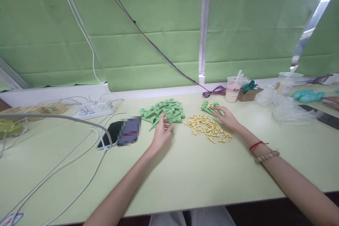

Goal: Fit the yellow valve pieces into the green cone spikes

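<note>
I look down over two bare arms at a pale green table (185,180). My left hand (162,135) rests at the near edge of a pile of green cones (162,111), its fingers closed around one cone (169,117) that stands up between thumb and fingertips. My right hand (227,118) lies flat, fingers spread and holding nothing, with its fingertips touching a small cluster of green pieces (208,107). Between the two hands, just beside the right one, is a scatter of small yellow pins (208,128).

I judge the step to be picking parts: one cone is in the left hand, and the right hand is at the smaller pile. The next move seems to call for a fine pinch on one small piece without dragging its neighbours along.

Left of the cones lie a dark phone (109,137) and a blurred-out object touching it. White cables (66,169) cross the left side towards a power strip (94,109). At the back right stand a pink drink cup (233,91), a small box (247,94) and crumpled clear bags (287,109).

I cannot tell whether the green pieces by my right hand already carry pins; they are too small. The right edge cuts off teal objects (308,95) and another person's hand (332,102).
</note>
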{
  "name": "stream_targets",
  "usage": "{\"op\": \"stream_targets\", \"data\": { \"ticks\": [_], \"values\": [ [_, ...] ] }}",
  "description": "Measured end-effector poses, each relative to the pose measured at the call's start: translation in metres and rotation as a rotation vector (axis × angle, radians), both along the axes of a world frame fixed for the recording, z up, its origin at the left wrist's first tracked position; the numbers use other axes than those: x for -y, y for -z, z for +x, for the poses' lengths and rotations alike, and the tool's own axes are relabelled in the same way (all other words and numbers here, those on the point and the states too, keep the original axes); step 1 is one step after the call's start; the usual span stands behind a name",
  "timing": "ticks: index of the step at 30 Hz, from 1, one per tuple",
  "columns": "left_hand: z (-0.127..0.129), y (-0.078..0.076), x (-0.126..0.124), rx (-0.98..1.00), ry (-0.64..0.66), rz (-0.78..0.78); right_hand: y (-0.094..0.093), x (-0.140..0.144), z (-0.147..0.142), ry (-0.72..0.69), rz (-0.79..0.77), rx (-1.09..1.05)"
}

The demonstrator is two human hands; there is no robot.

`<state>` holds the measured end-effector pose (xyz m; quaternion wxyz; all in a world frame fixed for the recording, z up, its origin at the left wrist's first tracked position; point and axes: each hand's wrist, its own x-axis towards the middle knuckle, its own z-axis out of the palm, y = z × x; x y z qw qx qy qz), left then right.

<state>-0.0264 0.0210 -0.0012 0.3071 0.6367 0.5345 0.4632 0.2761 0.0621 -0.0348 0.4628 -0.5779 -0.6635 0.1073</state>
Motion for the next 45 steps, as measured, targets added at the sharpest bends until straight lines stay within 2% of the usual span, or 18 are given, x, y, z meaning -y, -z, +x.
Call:
{"op": "stream_targets", "data": {
  "ticks": [3,5,7,11,16,23,25,27,30,33,40,45],
  "values": [
    [0.012,-0.005,0.010,0.303,0.041,-0.171,-0.008,0.018,-0.017,-0.224,0.029,0.150],
    [0.020,-0.006,0.019,0.402,0.063,-0.277,-0.012,0.030,-0.031,-0.321,0.029,0.268],
    [0.027,-0.006,0.028,0.450,0.099,-0.361,-0.015,0.040,-0.043,-0.354,0.027,0.376],
    [0.037,-0.004,0.041,0.519,0.253,-0.506,-0.018,0.053,-0.058,-0.422,0.027,0.530],
    [0.040,-0.004,0.045,0.564,0.324,-0.564,-0.019,0.054,-0.064,-0.539,0.037,0.636],
    [0.042,-0.011,0.045,0.571,0.244,-0.498,-0.019,0.044,-0.056,-0.467,0.028,0.590],
    [0.042,-0.012,0.045,0.581,0.211,-0.497,-0.020,0.043,-0.050,-0.396,0.024,0.544],
    [0.042,-0.012,0.044,0.585,0.192,-0.487,-0.022,0.044,-0.042,-0.265,-0.002,0.531],
    [0.042,-0.012,0.044,0.566,0.194,-0.475,-0.025,0.045,-0.029,-0.147,-0.169,0.562],
    [0.042,-0.012,0.044,0.550,0.193,-0.486,-0.027,0.045,-0.023,-0.193,-0.304,0.583],
    [0.043,-0.012,0.044,0.533,0.178,-0.501,-0.020,0.037,-0.033,-0.194,-0.160,0.484],
    [0.042,-0.011,0.043,0.538,0.201,-0.502,-0.014,0.032,-0.033,-0.146,-0.145,0.242]
  ]
}}
